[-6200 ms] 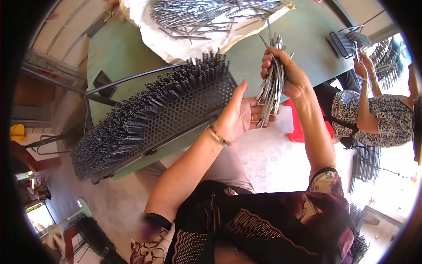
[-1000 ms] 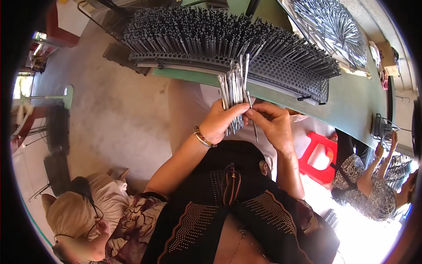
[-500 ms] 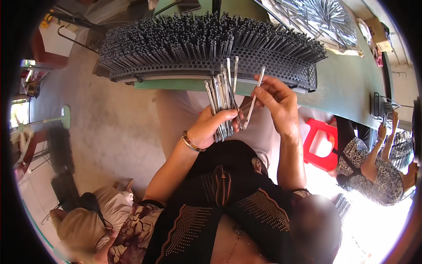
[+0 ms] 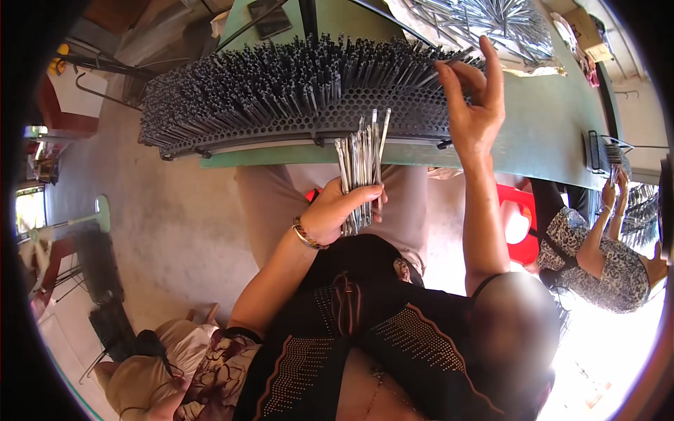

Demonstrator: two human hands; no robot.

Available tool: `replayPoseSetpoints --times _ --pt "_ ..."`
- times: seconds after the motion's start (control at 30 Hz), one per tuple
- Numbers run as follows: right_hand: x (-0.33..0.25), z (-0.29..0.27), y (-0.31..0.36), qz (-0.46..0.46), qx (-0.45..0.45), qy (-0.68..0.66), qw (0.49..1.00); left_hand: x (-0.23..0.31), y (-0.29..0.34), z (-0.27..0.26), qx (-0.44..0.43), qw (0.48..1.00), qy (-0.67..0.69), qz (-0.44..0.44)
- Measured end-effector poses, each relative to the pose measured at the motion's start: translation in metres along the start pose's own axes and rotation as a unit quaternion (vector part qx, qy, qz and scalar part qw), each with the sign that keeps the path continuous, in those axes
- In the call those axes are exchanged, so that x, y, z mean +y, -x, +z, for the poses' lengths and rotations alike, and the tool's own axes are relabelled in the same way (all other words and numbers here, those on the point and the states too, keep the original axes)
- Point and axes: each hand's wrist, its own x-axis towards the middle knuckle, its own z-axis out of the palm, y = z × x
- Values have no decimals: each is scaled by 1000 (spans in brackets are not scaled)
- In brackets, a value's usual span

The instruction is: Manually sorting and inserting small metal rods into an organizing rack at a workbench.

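Left hand [image 4: 331, 212] closed round one bundle of thin metal rods [image 4: 357, 168], low before the worktop's [image 4: 551, 130] near edge, roughly upright, probably so singles come off easily; rods too many to count. Right hand [image 4: 479, 116] is raised over the right end of one perforated rack [image 4: 393, 105], fingers part-curled, can't tell if pinching a rod. Rack runs along that near edge, likely for reach; one loose rod pile [image 4: 502, 24] lies toward the far edge.
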Motion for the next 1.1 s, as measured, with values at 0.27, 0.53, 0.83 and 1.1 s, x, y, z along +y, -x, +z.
replayPoseSetpoints --times 0.27,0.53,0.83,1.1 --pt "12 23 -5 -131 -7 174 976 -2 -4 -9 39 999 20 -17" --pt "11 22 -9 -161 -11 213 964 -1 -8 -13 34 999 25 6" --pt "-9 15 -1 -169 -22 293 941 -2 9 -26 27 999 -13 45" --pt "-7 -26 -11 -121 -113 295 941 6 10 -28 -20 998 -27 55"
